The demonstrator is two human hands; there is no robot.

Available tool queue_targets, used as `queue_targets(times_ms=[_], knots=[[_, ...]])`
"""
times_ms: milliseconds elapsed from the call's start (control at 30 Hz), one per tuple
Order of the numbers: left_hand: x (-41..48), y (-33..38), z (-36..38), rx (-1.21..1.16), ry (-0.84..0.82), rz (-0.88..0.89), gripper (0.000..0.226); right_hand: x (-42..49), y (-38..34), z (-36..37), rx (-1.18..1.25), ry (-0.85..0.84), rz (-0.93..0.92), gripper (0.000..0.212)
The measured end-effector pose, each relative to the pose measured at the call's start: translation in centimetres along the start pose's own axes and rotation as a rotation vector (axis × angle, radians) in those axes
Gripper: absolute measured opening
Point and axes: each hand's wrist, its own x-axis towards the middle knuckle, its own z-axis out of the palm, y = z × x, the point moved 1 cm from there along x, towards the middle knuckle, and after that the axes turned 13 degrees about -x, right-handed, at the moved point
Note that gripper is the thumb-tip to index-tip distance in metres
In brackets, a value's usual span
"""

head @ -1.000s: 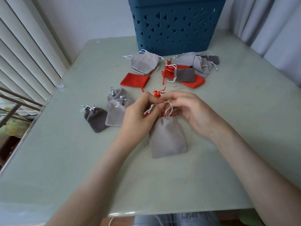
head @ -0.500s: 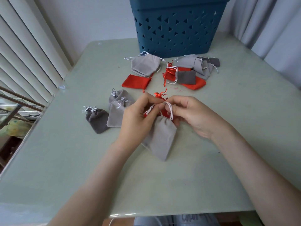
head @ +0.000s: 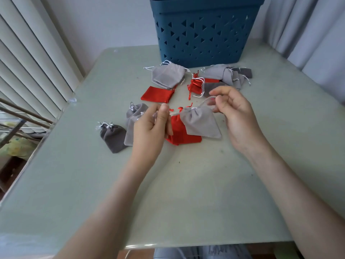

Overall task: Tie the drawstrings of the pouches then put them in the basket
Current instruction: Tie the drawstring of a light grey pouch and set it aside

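A person's hands work above a table (head: 186, 184). The left hand (head: 151, 128) pinches one cord (head: 174, 114) at 9 o'clock of a grey pouch (head: 201, 122). The right hand (head: 237, 113) pinches the other cord at 2 o'clock. The pouch's mouth is gathered, and it overlaps a red pouch (head: 179, 136). The basket (head: 205, 34) stands at 12 o'clock, with other pouches (head: 168, 75) in front of it.

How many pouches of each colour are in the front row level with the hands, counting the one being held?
Dark grey pouch: 1
Light grey: 3 (back pouch, front pouch, held pouch)
Red pouch: 1
Total: 5
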Motion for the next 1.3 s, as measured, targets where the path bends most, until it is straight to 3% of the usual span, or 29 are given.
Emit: queue_targets(times_ms=[100,167,267,467,567,700,833,933,1033,1100,1200,1300], knots=[[-0.1,0.5,0.5,-0.044,-0.087,-0.082,0.048,-0.5,-1.1,0.6,0.147,-0.121,-0.058,0.023],[-0.2,0.9,0.8,-0.213,-0.124,-0.165,0.048,-1.0,-1.8,0.9,0.28,-0.23,-0.015,0.021],[0.0,1.2,0.6,-0.474,-0.139,-0.208,0.038,-1.8,-2.4,1.1,0.225,-0.398,0.072,0.01],[-0.3,1.4,0.5,-0.523,-0.154,-0.216,0.019,-2.7,-1.6,2.6,0.175,-0.602,0.156,0.024],[-0.4,1.2,0.5,-0.563,-0.19,-0.193,0.011,-2.3,-1.1,2.6,0.183,-0.532,0.182,0.021],[-0.3,0.9,-0.1,-0.549,-0.29,-0.137,0.007,-1.6,-0.9,2.3,0.202,-0.302,0.259,0.022],[-1.0,1.1,-0.1,-0.191,-0.45,-0.002,0.028,-1.1,-1.1,1.9,0.331,-0.146,0.335,0.022],[-1.5,0.2,0.4,0.231,-0.563,0.187,0.045,-1.3,-1.1,1.9,0.38,-0.115,0.35,0.019],[-1.4,-1.2,0.9,0.487,-0.536,0.245,0.034,-1.1,-1.2,1.8,0.406,-0.091,0.328,0.017],[-1.1,-1.5,0.9,0.468,-0.434,0.181,0.028,-0.9,-1.5,1.3,0.37,-0.063,0.298,0.018],[-0.4,-1.0,0.4,0.091,-0.306,-0.111,0.022,-0.9,-1.8,0.7,0.309,-0.054,0.281,0.022],[-0.4,-0.4,0.4,-0.045,-0.364,-0.233,0.017,-1.3,-1.8,0.7,0.255,-0.197,0.308,0.014]])
